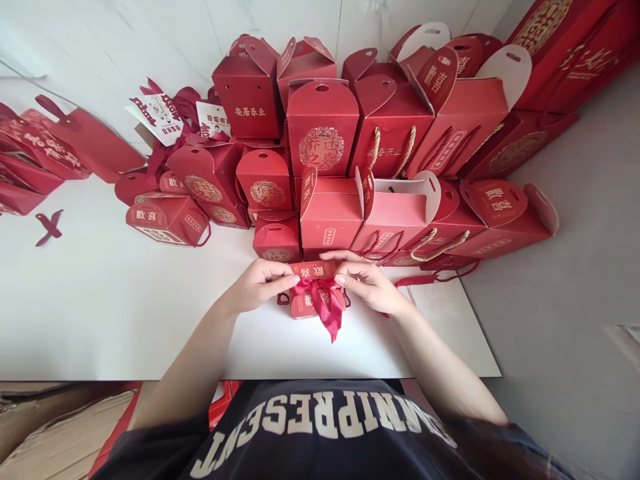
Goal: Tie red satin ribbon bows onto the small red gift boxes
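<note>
A small red gift box (314, 272) with gold characters stands on the white table (115, 300) right in front of me. A red satin ribbon bow (323, 299) is tied at its front, tails hanging down. My left hand (260, 283) pinches the left loop of the bow, thumb and fingers closed on it. My right hand (367, 283) pinches the right side of the bow in the same way, with its fingers over the box top.
Many red gift boxes (330, 213) with flap handles and rope handles are piled behind, against the white wall. Flat unfolded boxes (45, 150) lie at the left, and a loose ribbon piece (49, 227). Cardboard (55, 427) lies below the table's near edge. Grey floor (575, 280) is at right.
</note>
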The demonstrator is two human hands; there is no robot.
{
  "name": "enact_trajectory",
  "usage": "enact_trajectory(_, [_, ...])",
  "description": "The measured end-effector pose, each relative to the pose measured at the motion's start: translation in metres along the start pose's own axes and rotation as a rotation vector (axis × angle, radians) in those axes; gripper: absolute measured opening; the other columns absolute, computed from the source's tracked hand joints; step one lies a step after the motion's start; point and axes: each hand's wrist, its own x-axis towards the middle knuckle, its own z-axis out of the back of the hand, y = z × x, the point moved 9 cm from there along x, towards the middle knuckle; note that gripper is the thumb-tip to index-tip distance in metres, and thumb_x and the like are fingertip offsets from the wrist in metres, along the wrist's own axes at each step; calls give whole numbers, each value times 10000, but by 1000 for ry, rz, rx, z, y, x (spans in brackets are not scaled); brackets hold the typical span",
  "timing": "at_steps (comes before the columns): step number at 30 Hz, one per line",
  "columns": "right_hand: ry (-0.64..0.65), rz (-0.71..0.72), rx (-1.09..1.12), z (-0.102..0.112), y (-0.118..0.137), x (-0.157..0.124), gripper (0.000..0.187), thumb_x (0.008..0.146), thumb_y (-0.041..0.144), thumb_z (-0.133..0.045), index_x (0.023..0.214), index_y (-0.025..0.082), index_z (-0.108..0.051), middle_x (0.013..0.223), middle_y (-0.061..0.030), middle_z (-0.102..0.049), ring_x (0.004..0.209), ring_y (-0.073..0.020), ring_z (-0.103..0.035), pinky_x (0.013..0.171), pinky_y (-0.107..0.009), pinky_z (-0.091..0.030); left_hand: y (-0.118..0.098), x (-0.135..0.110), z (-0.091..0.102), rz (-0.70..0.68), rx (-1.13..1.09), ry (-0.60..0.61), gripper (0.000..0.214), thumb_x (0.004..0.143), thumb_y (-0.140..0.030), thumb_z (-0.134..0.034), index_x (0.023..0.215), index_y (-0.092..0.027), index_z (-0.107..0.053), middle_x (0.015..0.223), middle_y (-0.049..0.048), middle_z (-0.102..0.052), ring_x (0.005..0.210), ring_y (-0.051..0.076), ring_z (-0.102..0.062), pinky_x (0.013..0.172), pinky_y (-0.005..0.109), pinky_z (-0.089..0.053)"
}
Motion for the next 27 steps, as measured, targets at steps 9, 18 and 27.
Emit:
enact_trajectory(9, [23,-28,90,-8,0,1,345,967,447,-542,741,189,-578,1336,-63,-550,1117,-208,-609,990,-407,-494,1,2,-12,106,-122,92,320,913,-415,-596,739,-149,-556,515,-2,-615,490,99,-543,541,210,-384])
enact_trajectory(18, [57,-33,126,-12,-8,4,378,970,470,-521,722,188,-561,1209,-77,-518,1110,-216,-543,979,-405,-458,4,5,-9,66,71,136,390,883,-431,-617,638,-150,-501,529,-35,-465,475,65,-384,473,209,-274])
enact_trajectory(27, [136,9,192,-13,-14,4,343,972,392,-548,697,187,-565,1131,-62,-473,1130,-211,-485,1058,-384,-367,4,12,-12,72,96,251,390,842,-402,-659,601,-153,-482,521,-36,-449,476,62,-346,468,208,-252])
